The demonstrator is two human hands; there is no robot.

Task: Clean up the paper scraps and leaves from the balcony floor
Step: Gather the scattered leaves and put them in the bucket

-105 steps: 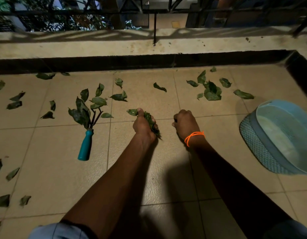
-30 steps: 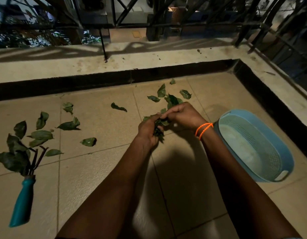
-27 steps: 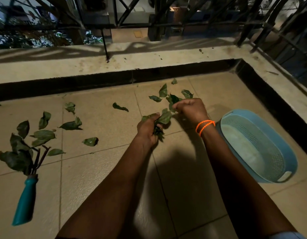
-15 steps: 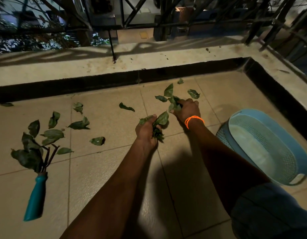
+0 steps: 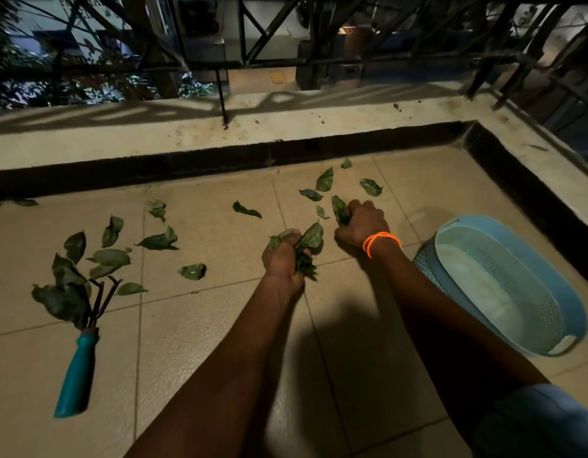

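My left hand (image 5: pixel 282 259) grips a bunch of green leaves (image 5: pixel 307 249) just above the tiled floor. My right hand (image 5: pixel 362 223), with an orange band at the wrist, curls round another leaf (image 5: pixel 340 209) on the floor a little farther out. Loose leaves (image 5: pixel 324 180) lie beyond my right hand, and more leaves (image 5: pixel 158 240) are scattered to the left. A light blue perforated basket (image 5: pixel 504 285) lies tilted on the floor at my right. No paper scraps show.
A small hand rake with a teal handle (image 5: pixel 77 371) lies at the left, leaves caught on its prongs. A raised ledge with a black band (image 5: pixel 219 160) and a metal railing bound the far side and right corner.
My right hand has reached outward from my left hand to the leaves farther away and closed on one. My left hand keeps its bunch. The view has shifted right.
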